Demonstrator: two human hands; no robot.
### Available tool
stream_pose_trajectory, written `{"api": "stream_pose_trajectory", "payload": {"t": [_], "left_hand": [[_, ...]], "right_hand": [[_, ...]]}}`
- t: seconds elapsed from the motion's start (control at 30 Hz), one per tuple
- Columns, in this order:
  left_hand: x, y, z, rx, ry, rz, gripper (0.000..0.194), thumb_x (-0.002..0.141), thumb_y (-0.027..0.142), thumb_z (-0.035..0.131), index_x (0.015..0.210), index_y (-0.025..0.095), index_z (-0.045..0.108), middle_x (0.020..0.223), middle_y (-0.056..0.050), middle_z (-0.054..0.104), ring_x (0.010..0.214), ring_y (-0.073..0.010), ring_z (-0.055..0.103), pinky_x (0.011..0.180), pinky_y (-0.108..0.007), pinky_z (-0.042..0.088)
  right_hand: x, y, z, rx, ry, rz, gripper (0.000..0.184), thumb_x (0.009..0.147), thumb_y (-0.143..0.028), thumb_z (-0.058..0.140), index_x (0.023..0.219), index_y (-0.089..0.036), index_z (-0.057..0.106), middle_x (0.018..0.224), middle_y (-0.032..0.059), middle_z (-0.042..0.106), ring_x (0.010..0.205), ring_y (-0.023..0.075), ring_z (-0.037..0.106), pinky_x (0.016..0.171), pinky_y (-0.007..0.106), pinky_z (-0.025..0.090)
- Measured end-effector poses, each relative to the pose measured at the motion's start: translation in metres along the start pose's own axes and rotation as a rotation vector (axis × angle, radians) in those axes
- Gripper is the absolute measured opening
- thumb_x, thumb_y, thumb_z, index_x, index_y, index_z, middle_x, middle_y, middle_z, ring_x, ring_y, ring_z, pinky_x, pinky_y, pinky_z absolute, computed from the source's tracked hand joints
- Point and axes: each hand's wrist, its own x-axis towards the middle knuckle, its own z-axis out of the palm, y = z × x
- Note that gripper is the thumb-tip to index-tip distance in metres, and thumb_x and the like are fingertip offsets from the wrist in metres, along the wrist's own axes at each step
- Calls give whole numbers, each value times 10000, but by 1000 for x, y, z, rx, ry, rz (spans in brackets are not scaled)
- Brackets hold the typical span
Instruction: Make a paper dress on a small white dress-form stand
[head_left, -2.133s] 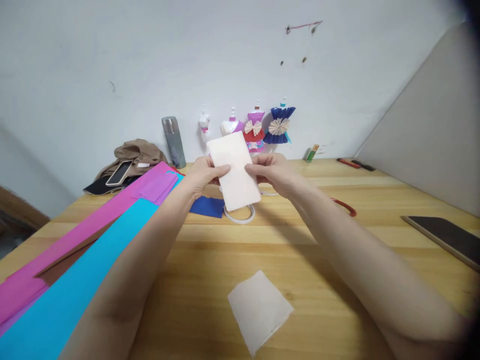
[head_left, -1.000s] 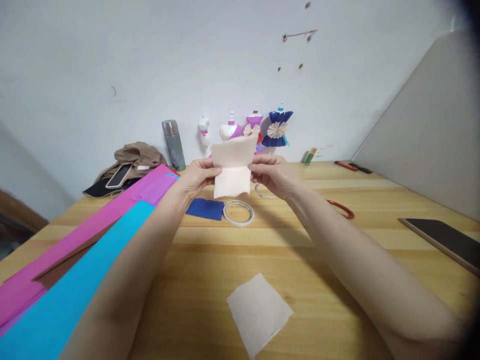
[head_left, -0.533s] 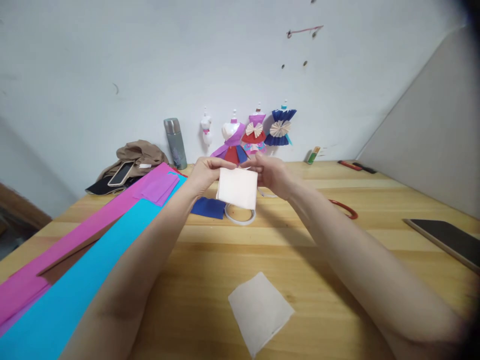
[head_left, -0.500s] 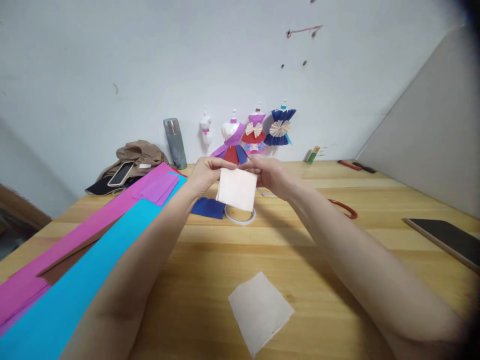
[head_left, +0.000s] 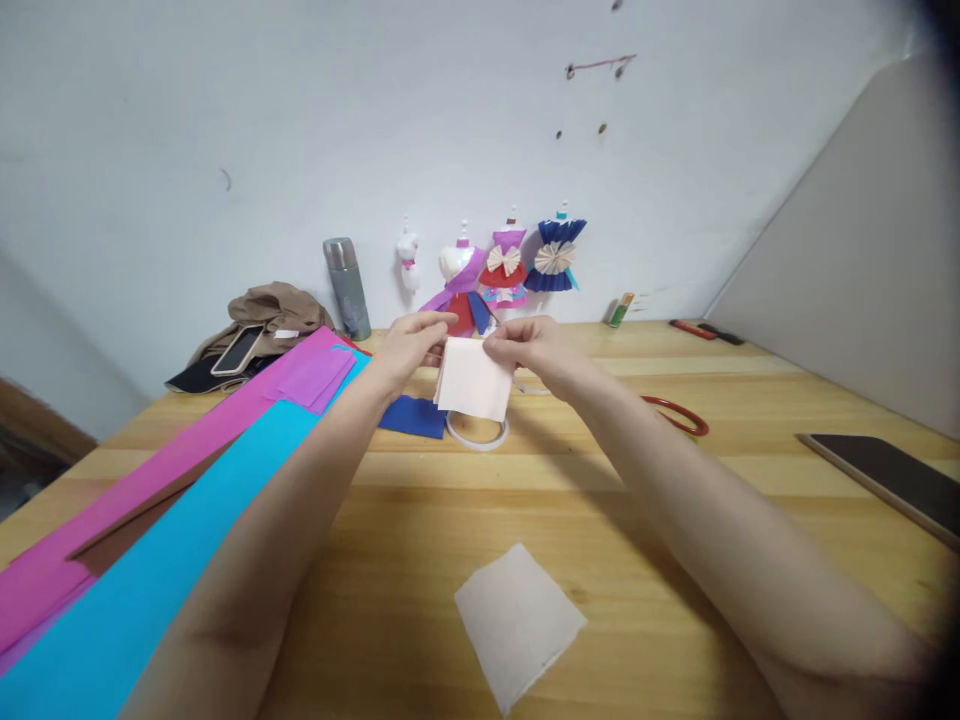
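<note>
A small stack of pale cream paper squares (head_left: 474, 380) is held up above the table, with layers showing along its left edge. At its upper right corner my right hand (head_left: 534, 350) pinches it, thumb in front. My left hand (head_left: 411, 350) is closed at the upper left edge, fingers partly behind the paper and one finger extended above it. Below the stack lies a white ring-shaped roll (head_left: 478, 444), partly covered by it. A single cream paper square (head_left: 519, 625) rests flat on the table nearer to me.
Pink paper (head_left: 180, 465) and blue paper (head_left: 217, 520) strips run along the left. Dressed mini mannequins (head_left: 504, 265) and a flask (head_left: 347, 290) stand by the wall. A dark-blue piece (head_left: 412, 417), red-handled scissors (head_left: 686, 415) and a dark phone-like slab (head_left: 889, 485) lie on the table.
My right thumb has come to the front of the stack's upper right corner. My left thumb has left the front face. The stack hangs a little straighter; the view has shifted slightly.
</note>
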Motion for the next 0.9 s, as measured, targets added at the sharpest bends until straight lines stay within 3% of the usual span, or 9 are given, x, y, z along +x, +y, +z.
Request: {"api": "stream_pose_trajectory", "payload": {"t": [0.13,0.2,0.33,0.57,0.67,0.8,0.9], "left_hand": [[-1,-7,2,14,-95,-37,347,732,455,851,786,151,692,725,-21,658,683,-155,615,678,-290,475],[0,-11,2,48,-125,-22,353,659,409,897,723,148,667,697,-14,642,650,-140,584,647,-275,438],[3,-14,-2,22,-118,3,313,659,352,870,642,170,616,624,7,594,589,-125,531,620,-277,420],[6,-17,-2,-65,-124,-38,322,683,406,874,737,174,657,708,-22,657,658,-150,594,647,-278,470],[5,-18,-1,-58,-117,-32,326,679,386,873,713,164,636,685,-8,634,636,-131,576,626,-254,462],[4,-17,-1,-85,-130,-18,322,685,356,867,701,155,615,667,9,611,607,-107,560,621,-237,467],[4,-17,-1,-105,-140,-17,307,681,341,875,734,147,643,681,4,631,612,-108,577,624,-234,471]], "right_hand": [[-2,-3,2,-28,3,-11,228,818,-214,715,615,-115,686,554,-12,675,758,176,733,641,235,483],[-3,-3,3,-34,-4,-15,228,811,-233,724,616,-121,687,562,-16,676,761,180,734,637,232,483],[-4,-1,2,-19,-52,-15,254,821,-294,736,630,-131,699,595,-8,695,773,182,733,645,238,486],[-1,4,1,29,-38,-68,205,779,-226,736,614,-148,643,586,-8,662,724,154,679,645,250,454],[2,8,0,74,-38,-103,209,745,-278,766,631,-157,640,631,-6,673,742,167,671,666,275,457],[6,15,1,188,-89,-123,225,665,-361,795,795,-184,747,759,19,729,729,172,644,668,299,504],[8,20,2,204,-104,-140,245,615,-381,815,762,-197,749,725,21,701,675,165,608,636,304,496]]}}
